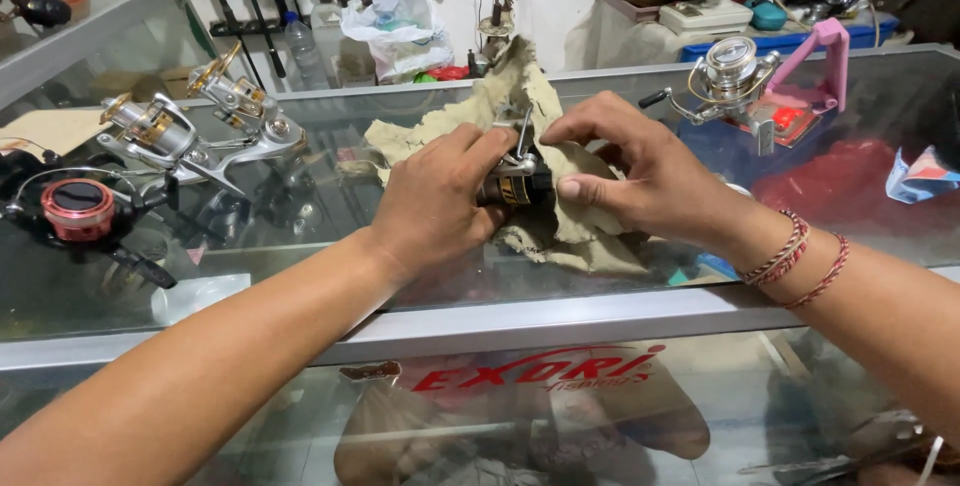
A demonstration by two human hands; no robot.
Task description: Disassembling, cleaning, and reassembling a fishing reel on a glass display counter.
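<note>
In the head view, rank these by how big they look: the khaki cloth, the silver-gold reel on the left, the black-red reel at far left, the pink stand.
1. Khaki cloth, clearly largest, though the hands hide part of it.
2. Silver-gold reel and black-red reel: look about alike; the black-red one sits nearer the camera, so unranked.
3. Pink stand, smallest, but farthest away.

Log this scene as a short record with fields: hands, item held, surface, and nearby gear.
left hand: left hand grips the small black and gold fishing reel from the left
right hand: right hand pinches the reel together with the crumpled tan cloth
surface: glass display counter with metal frame
left of hands: silver and gold spinning reel, black reel with red spool
right of hands: silver spinning reel beside a pink stand
wrist: red braided bracelets on the right arm
</note>
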